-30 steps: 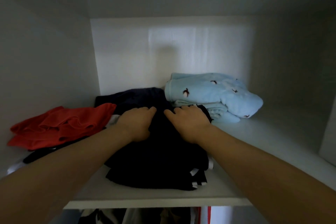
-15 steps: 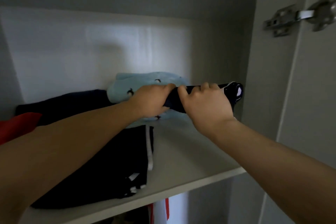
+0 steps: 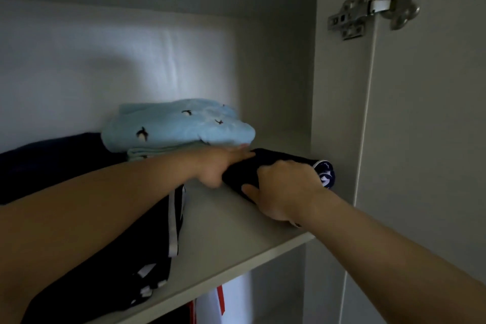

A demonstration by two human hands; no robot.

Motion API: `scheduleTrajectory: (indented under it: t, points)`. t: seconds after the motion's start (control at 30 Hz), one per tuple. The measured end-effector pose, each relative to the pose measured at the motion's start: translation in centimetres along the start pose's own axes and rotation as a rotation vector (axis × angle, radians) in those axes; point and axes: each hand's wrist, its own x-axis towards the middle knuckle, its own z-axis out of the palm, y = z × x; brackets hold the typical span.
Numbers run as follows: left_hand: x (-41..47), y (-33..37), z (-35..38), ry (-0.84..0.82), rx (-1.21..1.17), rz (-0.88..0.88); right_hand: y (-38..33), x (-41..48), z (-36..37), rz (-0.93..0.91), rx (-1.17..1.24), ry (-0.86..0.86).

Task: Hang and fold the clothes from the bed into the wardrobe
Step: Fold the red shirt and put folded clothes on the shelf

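Wardrobe shelf, dim inside, with two hands setting down a rolled dark garment.

White shelf boards carry a folded light blue garment at the back and a dark striped pile to the left. The roll sits to the right of both, low over bare shelf; whether it rests there I cannot tell. Its long axis runs left to right, with the patterned end close to the wardrobe's side wall. The left hand grasps the roll's left end, just beside the blue garment. The right hand wraps over the middle, fingers curled round it and thumb on the near side, and it is the hand nearer the wall. Letting go likely means both hands drawing back towards the viewer.
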Motion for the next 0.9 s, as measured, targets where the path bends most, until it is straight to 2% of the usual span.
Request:
scheduleTrajectory:
  t: [0.13, 0.2, 0.37, 0.43, 0.5, 0.57, 0.7, 0.83, 0.9]
  points:
    - [-4.1, -1.9, -2.7, 0.1, -0.147, -0.086, -2.8, 1.2, -1.4, -0.129, -0.028, 0.256]
    - [-7.3, -3.2, -3.3, 0.077, -0.217, -0.155, -5.1, 1.8, -1.6, -0.188, 0.097, 0.241]
    - [-16.0, -6.7, -2.9, -0.038, -0.248, -0.49, -9.5, 5.8, -0.3, -0.148, 0.494, -0.077]
    - [-19.2, -8.0, -1.9, -0.087, -0.208, -0.658, -10.5, 7.5, 0.6, -0.021, 0.675, -0.315]
    - [-21.9, -8.9, -0.6, -0.153, -0.266, -0.829, -11.3, 8.8, 1.4, 0.16, 0.789, -0.554]
    - [-23.4, -9.0, 0.8, -0.146, -0.361, -0.933, -11.9, 9.7, 2.0, 0.217, 0.824, -0.706]
    - [-24.1, -7.8, 2.1, 0.045, -0.614, -1.129, -13.0, 10.9, 3.1, 0.175, 0.909, -0.797]
    - [-25.2, -7.2, 2.2, 0.44, -1.049, -1.256, -12.8, 11.2, 3.2, 0.212, 1.299, -0.86]
    - [-25.9, -6.5, 2.1, 0.506, -1.163, -1.286, -12.1, 11.4, 3.4, 0.27, 1.433, -0.847]
